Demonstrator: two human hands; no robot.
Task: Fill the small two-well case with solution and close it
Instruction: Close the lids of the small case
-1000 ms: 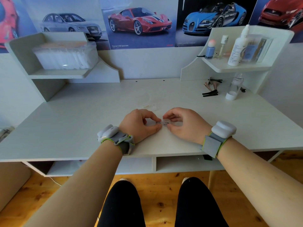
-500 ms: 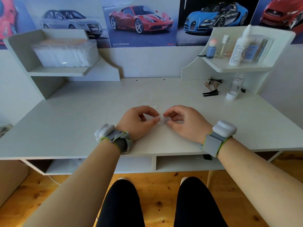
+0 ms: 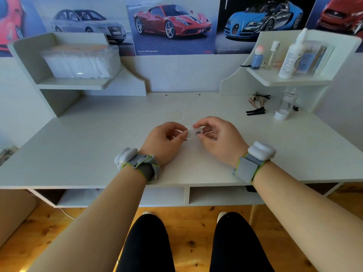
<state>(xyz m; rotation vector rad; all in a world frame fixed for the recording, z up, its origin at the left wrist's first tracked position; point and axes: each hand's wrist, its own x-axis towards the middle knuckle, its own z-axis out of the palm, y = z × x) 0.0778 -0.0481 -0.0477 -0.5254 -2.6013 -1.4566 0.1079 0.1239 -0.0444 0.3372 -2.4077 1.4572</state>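
Since the frame a second ago both hands have come up slightly and away from the body: then they rested low on the desk (image 3: 98, 138) with the case pressed down between them; now the case (image 3: 191, 133) is lifted just clear of the surface, held between the two sets of fingertips. Left hand (image 3: 165, 141): thumb and forefinger pinched on the left end of the case. Right hand (image 3: 218, 138): thumb and forefinger pinched on the right end, other fingers curled loosely behind. Both grips are closed on the case; neither hand is flat on the desk. Judgement: this reads as picking up or working the caps rather than filling, since no bottle is in either hand. The white bottle (image 3: 290, 55) stands on the shelf up and far to the right of the grip, and a small clear bottle (image 3: 284, 107) stands on the desk below it, also well to the right; both untouched. So the fill step looks not yet begun, and one hand must let go to fetch solution. Case appearance: small, clear or translucent plastic, two rounded lobes side by side, the right one showing a darker spot. Cannot tell whether the caps are on or off, nor whether any liquid is inside; too small and partly hidden by fingers. Risk: a light case, easily tipped in a one-hand hold.
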